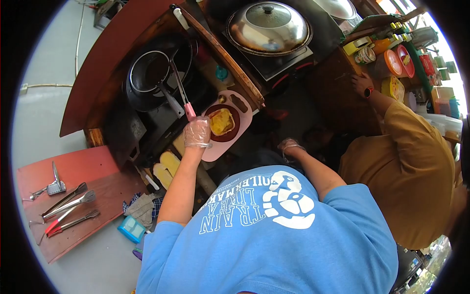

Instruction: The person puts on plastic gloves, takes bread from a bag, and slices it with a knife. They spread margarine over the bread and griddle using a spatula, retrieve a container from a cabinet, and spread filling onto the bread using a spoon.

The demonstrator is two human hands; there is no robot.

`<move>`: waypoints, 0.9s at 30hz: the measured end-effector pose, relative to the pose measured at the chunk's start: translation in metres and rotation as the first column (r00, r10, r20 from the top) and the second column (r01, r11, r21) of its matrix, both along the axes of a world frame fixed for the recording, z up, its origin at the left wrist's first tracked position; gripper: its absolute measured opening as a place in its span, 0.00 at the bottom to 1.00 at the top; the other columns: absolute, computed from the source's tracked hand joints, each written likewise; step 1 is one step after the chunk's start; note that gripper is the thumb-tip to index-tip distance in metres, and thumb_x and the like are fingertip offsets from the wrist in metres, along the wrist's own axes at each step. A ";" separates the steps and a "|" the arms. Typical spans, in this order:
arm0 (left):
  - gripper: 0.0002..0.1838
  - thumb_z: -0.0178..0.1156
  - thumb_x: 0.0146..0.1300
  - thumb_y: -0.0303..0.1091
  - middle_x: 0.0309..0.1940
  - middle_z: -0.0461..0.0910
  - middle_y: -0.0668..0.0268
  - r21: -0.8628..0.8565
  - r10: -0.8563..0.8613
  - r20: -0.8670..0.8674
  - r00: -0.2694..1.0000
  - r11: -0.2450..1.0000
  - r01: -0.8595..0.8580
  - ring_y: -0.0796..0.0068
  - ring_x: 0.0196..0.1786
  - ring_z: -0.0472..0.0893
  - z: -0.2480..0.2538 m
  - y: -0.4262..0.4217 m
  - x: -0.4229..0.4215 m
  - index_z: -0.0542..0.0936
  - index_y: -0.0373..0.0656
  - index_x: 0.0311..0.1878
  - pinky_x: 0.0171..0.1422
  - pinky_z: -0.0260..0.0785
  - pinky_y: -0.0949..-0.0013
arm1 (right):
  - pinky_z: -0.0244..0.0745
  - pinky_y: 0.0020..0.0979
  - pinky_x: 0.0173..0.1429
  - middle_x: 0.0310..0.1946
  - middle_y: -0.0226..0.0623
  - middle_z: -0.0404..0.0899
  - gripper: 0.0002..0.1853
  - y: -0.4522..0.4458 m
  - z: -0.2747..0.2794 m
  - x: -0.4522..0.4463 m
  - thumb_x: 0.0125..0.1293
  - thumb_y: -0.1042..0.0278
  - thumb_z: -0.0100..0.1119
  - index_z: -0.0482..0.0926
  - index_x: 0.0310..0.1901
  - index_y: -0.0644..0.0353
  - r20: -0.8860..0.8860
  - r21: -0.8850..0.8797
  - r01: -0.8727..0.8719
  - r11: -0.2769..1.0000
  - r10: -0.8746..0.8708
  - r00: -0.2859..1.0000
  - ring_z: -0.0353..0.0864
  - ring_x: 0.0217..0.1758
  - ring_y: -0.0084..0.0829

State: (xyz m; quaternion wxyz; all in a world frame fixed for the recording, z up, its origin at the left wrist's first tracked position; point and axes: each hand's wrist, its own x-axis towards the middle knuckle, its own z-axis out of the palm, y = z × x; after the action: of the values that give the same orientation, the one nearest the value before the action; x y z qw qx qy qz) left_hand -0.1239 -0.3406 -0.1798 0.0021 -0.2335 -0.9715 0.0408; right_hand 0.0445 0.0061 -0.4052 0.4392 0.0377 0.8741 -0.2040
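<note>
My left hand (197,132), in a clear plastic glove, is closed round the pink handle of a long metal utensil (181,88). The utensil's far end reaches over a dark pan (155,72). Just right of that hand, a brown plate (233,135) holds a yellow, browned piece of food (222,122) on a pink board (215,155). My right hand (290,145), also gloved, hangs low beside my body; its fingers look curled, but whether it holds anything is hidden.
A domed metal lid (269,29) covers a pan at the top. Several tongs (68,208) lie on the red shelf (93,171) at left. Another person (401,171) stands at right, one hand on the wooden counter (347,81) near jars and tubs.
</note>
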 end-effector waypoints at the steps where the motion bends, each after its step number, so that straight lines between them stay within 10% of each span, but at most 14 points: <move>1: 0.05 0.60 0.60 0.29 0.29 0.86 0.56 0.028 -0.043 -0.011 0.999 0.999 0.043 0.55 0.31 0.88 -0.003 -0.002 -0.001 0.84 0.42 0.31 0.35 0.82 0.58 | 0.74 0.44 0.69 0.61 0.46 0.81 0.22 -0.001 0.010 -0.002 0.72 0.51 0.50 0.85 0.56 0.54 0.043 0.022 0.032 0.999 -0.033 0.999 0.80 0.65 0.46; 27: 0.04 0.60 0.54 0.29 0.29 0.83 0.57 -0.006 -0.339 -0.025 0.940 0.941 0.339 0.57 0.36 0.85 -0.004 0.008 -0.007 0.82 0.42 0.29 0.42 0.80 0.58 | 0.74 0.46 0.66 0.56 0.50 0.83 0.22 -0.019 0.047 -0.017 0.70 0.50 0.54 0.87 0.49 0.60 0.065 0.041 0.122 0.992 -0.124 0.990 0.82 0.62 0.48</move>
State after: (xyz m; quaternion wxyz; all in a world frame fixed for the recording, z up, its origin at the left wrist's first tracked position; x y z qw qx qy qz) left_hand -0.1310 -0.3329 -0.1841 0.0212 -0.3967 -0.9167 0.0438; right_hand 0.0274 -0.0130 -0.3580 0.4541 0.1065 0.8585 -0.2131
